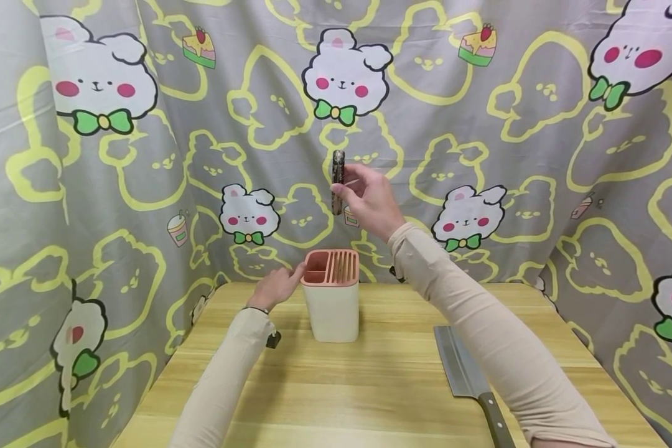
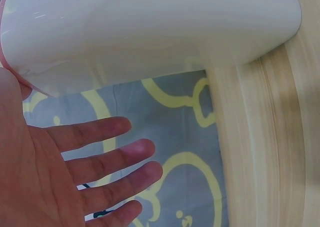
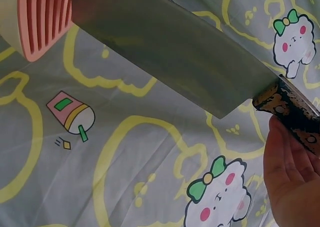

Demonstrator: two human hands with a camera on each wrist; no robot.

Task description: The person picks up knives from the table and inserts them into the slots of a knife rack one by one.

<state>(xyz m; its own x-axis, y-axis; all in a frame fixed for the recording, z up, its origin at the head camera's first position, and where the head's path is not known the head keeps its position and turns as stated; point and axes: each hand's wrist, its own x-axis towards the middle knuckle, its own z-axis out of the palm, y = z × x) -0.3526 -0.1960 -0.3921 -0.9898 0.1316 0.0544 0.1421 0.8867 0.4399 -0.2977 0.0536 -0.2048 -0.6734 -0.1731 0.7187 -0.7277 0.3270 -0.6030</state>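
Note:
My right hand (image 1: 372, 200) grips the dark, mottled handle of a cleaver (image 1: 338, 177), raised above a knife holder (image 1: 331, 314). In the right wrist view, the wide blade (image 3: 170, 52) runs from the handle toward the holder's slotted pink lid (image 3: 45, 17); whether its end is inside a slot I cannot tell. The holder is cream-coloured, with open compartments on the left of its lid and slots on the right. At its left side, my left hand (image 1: 275, 289) touches the rim, its other fingers (image 2: 107, 162) straight and spread in the left wrist view.
A second cleaver (image 1: 463, 361) with a brown riveted handle lies on the right of the wooden table (image 1: 381, 398), partly under my right forearm. Grey patterned curtains (image 1: 291, 143) hang behind the table and along both sides.

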